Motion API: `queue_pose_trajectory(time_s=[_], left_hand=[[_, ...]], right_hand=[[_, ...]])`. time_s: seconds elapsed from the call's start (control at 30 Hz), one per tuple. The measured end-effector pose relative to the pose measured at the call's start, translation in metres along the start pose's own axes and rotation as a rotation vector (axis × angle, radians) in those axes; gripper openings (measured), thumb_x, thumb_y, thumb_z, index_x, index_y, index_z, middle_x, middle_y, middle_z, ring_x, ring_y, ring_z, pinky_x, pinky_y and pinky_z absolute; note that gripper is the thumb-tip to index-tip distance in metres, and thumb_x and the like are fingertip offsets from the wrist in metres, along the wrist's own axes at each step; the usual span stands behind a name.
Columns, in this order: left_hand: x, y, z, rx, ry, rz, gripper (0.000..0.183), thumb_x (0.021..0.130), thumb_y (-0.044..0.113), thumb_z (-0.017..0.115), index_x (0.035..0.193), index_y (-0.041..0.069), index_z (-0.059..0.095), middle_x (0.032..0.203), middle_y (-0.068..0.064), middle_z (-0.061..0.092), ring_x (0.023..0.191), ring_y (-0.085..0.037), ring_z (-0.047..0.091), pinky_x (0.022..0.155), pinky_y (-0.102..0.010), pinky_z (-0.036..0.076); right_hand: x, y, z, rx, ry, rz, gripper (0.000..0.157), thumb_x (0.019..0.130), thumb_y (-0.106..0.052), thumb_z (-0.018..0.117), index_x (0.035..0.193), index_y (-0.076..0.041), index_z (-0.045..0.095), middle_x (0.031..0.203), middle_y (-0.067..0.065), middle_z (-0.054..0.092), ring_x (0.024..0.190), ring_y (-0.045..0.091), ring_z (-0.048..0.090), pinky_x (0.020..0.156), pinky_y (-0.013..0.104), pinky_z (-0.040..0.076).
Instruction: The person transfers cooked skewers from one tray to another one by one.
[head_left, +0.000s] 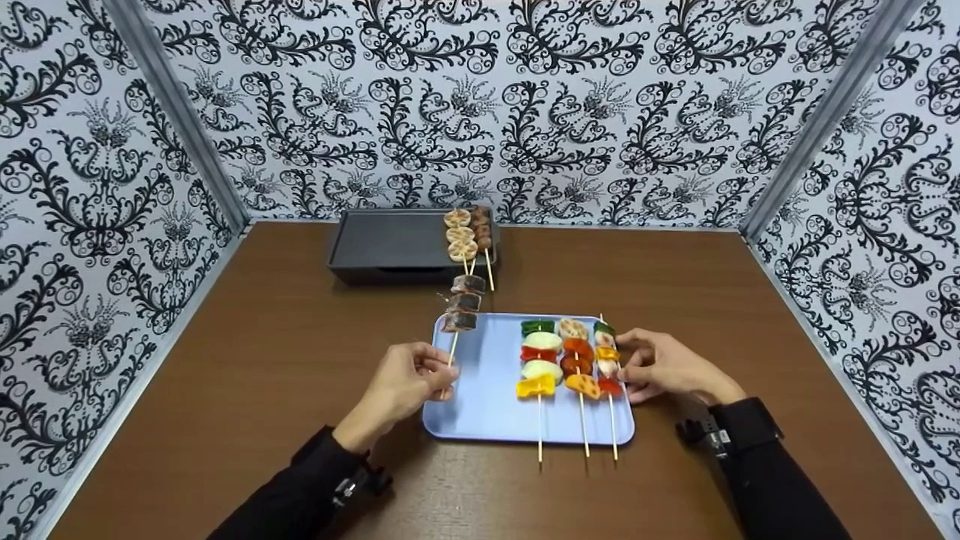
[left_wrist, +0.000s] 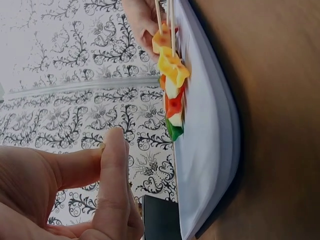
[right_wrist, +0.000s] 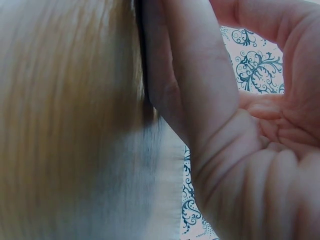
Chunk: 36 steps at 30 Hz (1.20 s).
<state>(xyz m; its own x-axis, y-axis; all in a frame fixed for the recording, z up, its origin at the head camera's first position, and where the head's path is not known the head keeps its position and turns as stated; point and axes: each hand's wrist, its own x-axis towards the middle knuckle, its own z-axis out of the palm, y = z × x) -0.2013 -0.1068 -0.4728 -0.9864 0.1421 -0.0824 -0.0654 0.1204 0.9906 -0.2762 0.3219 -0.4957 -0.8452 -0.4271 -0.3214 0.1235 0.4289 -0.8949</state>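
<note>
My left hand (head_left: 409,379) pinches the bare stick of a skewer with dark-skinned fish-like chunks (head_left: 463,302), held tilted above the left side of a light blue tray (head_left: 480,416). In the left wrist view, thumb and fingertip of the left hand (left_wrist: 112,170) meet. At the tray's right rim, my right hand (head_left: 667,365) grips the edge with thumb and fingers, close beside the rightmost skewer. Three skewers lie on the tray: a green, white, red and yellow vegetable skewer (head_left: 541,360), a lotus-and-orange-piece skewer (head_left: 578,360) and a mixed skewer (head_left: 607,356).
Behind the tray stands a dark grill plate (head_left: 397,236). On its right side lie a lotus-slice skewer (head_left: 460,235) and a brown meatball skewer (head_left: 481,229). The brown table (head_left: 285,360) is bounded by patterned walls (head_left: 570,112) at the back and sides.
</note>
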Motion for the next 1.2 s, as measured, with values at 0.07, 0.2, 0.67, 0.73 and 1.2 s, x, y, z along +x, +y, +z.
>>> queue_pose_trajectory(time_s=[0.07, 0.2, 0.67, 0.73, 1.2], left_hand=[[-0.002, -0.001, 0.001, 0.001, -0.009, -0.004, 0.025, 0.086, 0.002, 0.075, 0.106, -0.01, 0.065, 0.092, -0.017, 0.067, 0.067, -0.017, 0.067, 0.067, -0.037, 0.065], [-0.006, -0.002, 0.003, 0.004, -0.023, -0.02, 0.025, 0.086, 0.003, 0.076, 0.105, -0.008, 0.065, 0.092, -0.016, 0.066, 0.069, -0.016, 0.066, 0.068, -0.039, 0.065], [-0.015, -0.003, 0.008, -0.034, -0.084, -0.048, 0.032, 0.086, 0.003, 0.076, 0.11, -0.012, 0.061, 0.092, -0.016, 0.065, 0.07, -0.016, 0.067, 0.07, -0.038, 0.065], [-0.017, -0.003, 0.009, -0.03, -0.093, -0.05, 0.031, 0.086, 0.003, 0.076, 0.109, -0.011, 0.061, 0.093, -0.016, 0.065, 0.07, -0.017, 0.068, 0.071, -0.039, 0.065], [-0.022, -0.006, 0.022, -0.054, -0.126, -0.077, 0.032, 0.084, 0.002, 0.076, 0.107, -0.013, 0.06, 0.088, -0.01, 0.062, 0.066, -0.015, 0.067, 0.068, -0.036, 0.065]], right_hand=[[0.0, 0.0, 0.0, 0.0, -0.002, 0.0, 0.064, 0.091, -0.003, 0.068, 0.147, -0.006, 0.036, 0.098, 0.025, 0.065, 0.076, 0.032, 0.072, 0.074, 0.051, 0.063], [-0.001, 0.0, 0.001, 0.003, 0.0, 0.001, 0.064, 0.092, -0.004, 0.068, 0.147, -0.006, 0.036, 0.098, 0.025, 0.065, 0.076, 0.032, 0.072, 0.074, 0.051, 0.063], [0.002, 0.003, 0.0, -0.009, 0.003, -0.008, 0.069, 0.089, -0.008, 0.073, 0.147, -0.006, 0.035, 0.095, 0.022, 0.066, 0.074, 0.03, 0.072, 0.073, 0.051, 0.063], [0.002, 0.003, 0.0, -0.01, 0.006, -0.008, 0.069, 0.089, -0.007, 0.073, 0.147, -0.006, 0.036, 0.095, 0.022, 0.066, 0.073, 0.03, 0.072, 0.072, 0.051, 0.063], [0.002, 0.003, -0.001, -0.026, 0.01, 0.003, 0.065, 0.09, -0.006, 0.07, 0.147, -0.006, 0.037, 0.096, 0.023, 0.066, 0.074, 0.03, 0.072, 0.073, 0.05, 0.063]])
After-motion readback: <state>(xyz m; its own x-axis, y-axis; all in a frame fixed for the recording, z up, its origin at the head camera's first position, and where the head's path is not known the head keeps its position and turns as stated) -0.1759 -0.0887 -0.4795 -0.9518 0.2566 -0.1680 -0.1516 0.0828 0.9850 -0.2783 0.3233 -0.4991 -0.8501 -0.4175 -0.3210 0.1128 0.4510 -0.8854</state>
